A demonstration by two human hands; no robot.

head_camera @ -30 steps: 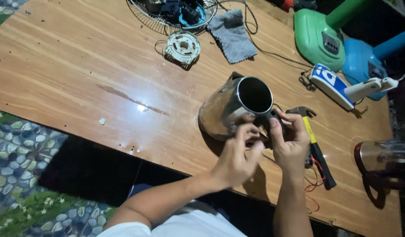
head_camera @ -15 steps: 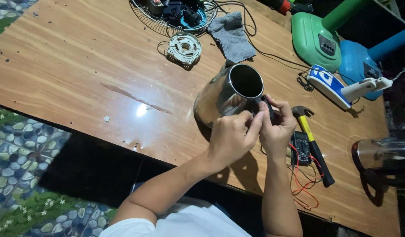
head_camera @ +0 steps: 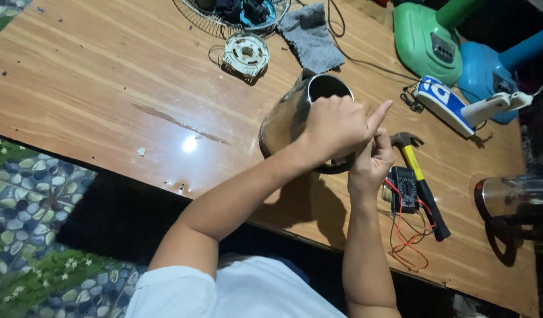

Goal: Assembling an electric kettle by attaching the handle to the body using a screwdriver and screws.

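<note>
Shifting our left hand over the steel kettle's rim since a second ago, we pinch there while our right hand presses alongside, the kettle lying mid-surface near the hammer.

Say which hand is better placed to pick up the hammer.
Right. The right hand sits beside the hammer, while the left hand rests farther away on the steel kettle.

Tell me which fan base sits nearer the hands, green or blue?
The green base; the blue base sits beyond it, further right from both hands.
</note>
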